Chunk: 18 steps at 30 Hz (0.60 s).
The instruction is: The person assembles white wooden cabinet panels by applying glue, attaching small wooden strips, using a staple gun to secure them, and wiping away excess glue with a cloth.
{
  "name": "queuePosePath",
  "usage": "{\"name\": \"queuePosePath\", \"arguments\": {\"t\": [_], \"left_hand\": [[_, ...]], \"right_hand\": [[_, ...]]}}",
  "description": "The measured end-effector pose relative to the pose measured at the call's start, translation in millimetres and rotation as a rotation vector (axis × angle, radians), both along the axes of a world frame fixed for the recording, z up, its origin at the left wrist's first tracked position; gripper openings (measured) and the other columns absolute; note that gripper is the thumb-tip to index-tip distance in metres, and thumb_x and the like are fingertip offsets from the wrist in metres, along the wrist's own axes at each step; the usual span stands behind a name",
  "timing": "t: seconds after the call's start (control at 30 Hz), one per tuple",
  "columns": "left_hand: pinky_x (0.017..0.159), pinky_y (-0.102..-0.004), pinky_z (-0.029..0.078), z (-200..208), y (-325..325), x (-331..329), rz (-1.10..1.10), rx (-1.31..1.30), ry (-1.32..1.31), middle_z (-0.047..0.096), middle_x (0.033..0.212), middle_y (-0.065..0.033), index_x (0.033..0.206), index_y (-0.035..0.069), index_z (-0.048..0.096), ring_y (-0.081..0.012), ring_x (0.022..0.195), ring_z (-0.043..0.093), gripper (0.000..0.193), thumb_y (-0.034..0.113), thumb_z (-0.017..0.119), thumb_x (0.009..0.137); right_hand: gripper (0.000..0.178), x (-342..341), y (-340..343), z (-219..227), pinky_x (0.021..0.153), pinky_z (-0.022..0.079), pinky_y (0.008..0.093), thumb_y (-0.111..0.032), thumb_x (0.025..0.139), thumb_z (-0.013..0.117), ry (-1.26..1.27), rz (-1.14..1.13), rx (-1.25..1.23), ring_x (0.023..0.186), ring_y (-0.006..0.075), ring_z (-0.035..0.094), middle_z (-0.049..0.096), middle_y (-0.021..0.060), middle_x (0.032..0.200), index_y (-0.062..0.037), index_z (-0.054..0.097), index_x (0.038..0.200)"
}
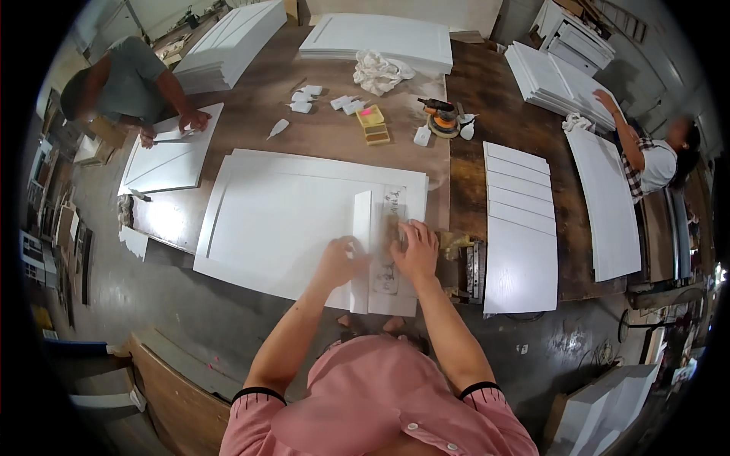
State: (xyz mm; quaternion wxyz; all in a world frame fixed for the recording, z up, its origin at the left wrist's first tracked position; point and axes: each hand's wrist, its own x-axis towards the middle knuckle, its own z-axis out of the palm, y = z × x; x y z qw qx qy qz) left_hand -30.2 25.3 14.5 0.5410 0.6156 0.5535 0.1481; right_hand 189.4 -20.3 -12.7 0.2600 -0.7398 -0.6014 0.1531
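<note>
One narrow white strip [363, 213] lies toward the right of the white panel [274, 220]; left hand [342, 262] loosely curled at it, right hand [416, 251] half-bent beyond, any hold impossible to tell; seemingly a positioning step, calling next for steady alignment.

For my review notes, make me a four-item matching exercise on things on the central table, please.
1. Narrow strip
2. Small box
3. Larger rag
4. Sander

A. Orange and black
B. On the big panel, by the left hand
C. Yellow
D. White and crumpled

Pairs: 1-B, 2-C, 3-D, 4-A
</note>
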Motion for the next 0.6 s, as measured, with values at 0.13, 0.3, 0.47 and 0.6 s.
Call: {"name": "queuePosePath", "arguments": {"t": [0.13,0.3,0.47,0.6], "left_hand": [[0.084,-0.0426,0.057,0,5,16,-0.02,0.279,0.194,0.066,0.111,-0.0203,0.126,-0.001,0.068,-0.0322,0.1,0.067,0.065,0.04,0.087,0.079],[0.091,-0.0472,0.055,15,7,27,0.017,0.281,0.295,0.064,0.114,-0.0203,0.121,0.004,0.07,-0.0376,0.104,0.066,0.058,0.041,0.084,0.078],[0.092,-0.0509,0.055,11,3,40,-0.046,0.278,0.334,0.061,0.123,-0.0194,0.123,0.004,0.068,-0.0409,0.11,0.065,0.059,0.043,0.079,0.081],[0.091,-0.0518,0.055,-8,2,51,-0.057,0.364,0.447,0.06,0.124,-0.0205,0.127,0.001,0.064,-0.0421,0.111,0.065,0.062,0.041,0.078,0.082]], "right_hand": [[0.068,-4,10,-14,0.118,0.034,0.0576,-0.034,0.085,0.078,-0.032,-0.047,0.047,0.143,0.0383,0.04,0.046,0.0071,0.152,-0.031,0.054,0.148],[0.065,-9,4,-20,0.116,0.038,0.0583,-0.035,0.085,0.08,-0.008,-0.05,0.023,0.143,0.0401,0.039,0.045,0.0062,0.151,-0.0392,0.057,0.145],[0.054,-2,-4,-24,0.115,0.041,0.0542,-0.033,0.086,0.079,-0.071,-0.08,0.187,0.141,0.0428,0.039,0.047,0.0059,0.147,-0.0313,0.065,0.138],[0.051,0,-3,-24,0.115,0.042,0.0531,-0.031,0.088,0.078,-0.097,-0.087,0.199,0.14,0.0432,0.04,0.049,0.0063,0.145,-0.0294,0.065,0.137]]}}
